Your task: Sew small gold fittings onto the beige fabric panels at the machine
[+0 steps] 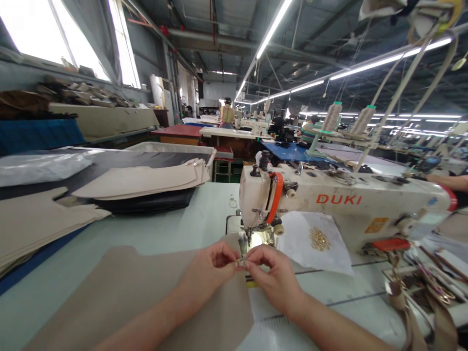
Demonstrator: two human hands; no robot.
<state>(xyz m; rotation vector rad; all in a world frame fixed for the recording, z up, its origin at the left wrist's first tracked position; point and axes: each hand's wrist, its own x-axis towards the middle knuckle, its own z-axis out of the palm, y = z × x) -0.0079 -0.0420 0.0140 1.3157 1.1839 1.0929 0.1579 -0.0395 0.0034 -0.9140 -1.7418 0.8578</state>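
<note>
Just in front of the needle of a white sewing machine [340,217], my left hand [208,268] and my right hand [278,280] meet, thumbs and fingertips pinched. Between them is a small, light strip-like piece [241,262], mostly covered by the fingers; its exact kind cannot be made out. A taupe sheet of material [146,292] lies flat on the table under my left hand and forearm, reaching up to the machine's needle area. Right of the needle, several small gold-coloured metal rings or buckles [320,239] rest in a heap on a white sheet [296,234].
Stacks of beige cut panels [146,180] lie to the left, partly over black material [161,201]. Straps [438,307] hang at a tray on the right. Thread cones [332,117] stand behind the machine. Farther back, a person [227,113] is among other worktables.
</note>
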